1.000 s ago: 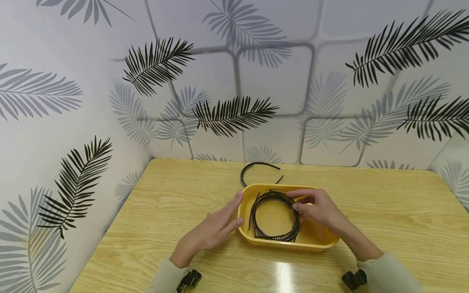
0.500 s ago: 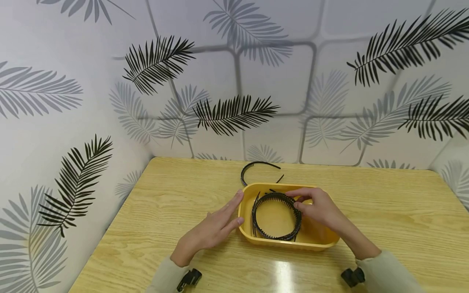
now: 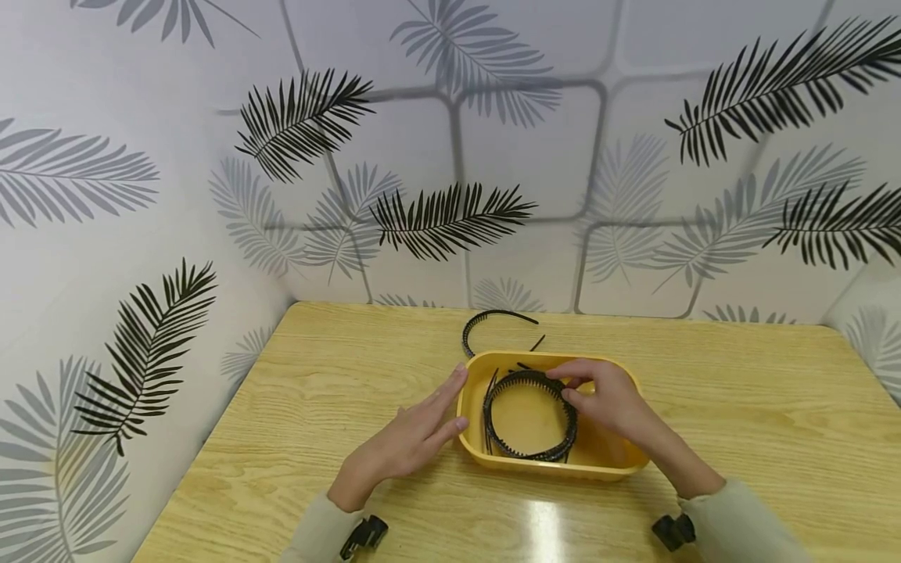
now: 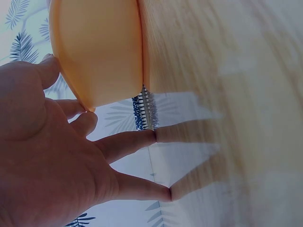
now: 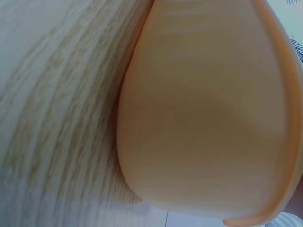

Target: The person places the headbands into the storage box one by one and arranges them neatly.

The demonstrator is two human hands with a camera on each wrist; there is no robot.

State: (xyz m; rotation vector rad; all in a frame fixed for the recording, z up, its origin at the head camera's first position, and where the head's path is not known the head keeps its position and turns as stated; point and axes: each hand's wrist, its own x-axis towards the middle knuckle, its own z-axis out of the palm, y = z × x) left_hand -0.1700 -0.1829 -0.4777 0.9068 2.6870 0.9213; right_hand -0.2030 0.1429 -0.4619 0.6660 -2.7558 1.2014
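Inside the yellow plastic bin (image 3: 552, 469), several black toothed headbands (image 3: 526, 377) lie stacked into a ring on the left side. My right hand (image 3: 611, 397) reaches into the bin and pinches the ring's upper right part between thumb and fingers. With fingers spread, my left hand (image 3: 404, 446) rests against the bin's left end. The left wrist view shows its thumb and some fingers at the bin's rim (image 4: 75, 94), while two other fingertips touch the table. In the right wrist view the bin's outer wall (image 5: 203, 104) hides the right hand's fingers.
Behind the bin lies a separate black headband (image 3: 466, 335), partly hidden by the rim. The wood-grain table (image 3: 338, 360) meets a leaf-patterned wall (image 3: 507, 141) at the back. A dark device (image 3: 364, 537) sits at the left cuff, another (image 3: 673, 532) at the right.
The headbands in the bin have drawn together into a neater ring as my right hand shifted slightly. My left hand has stayed at the bin's end.
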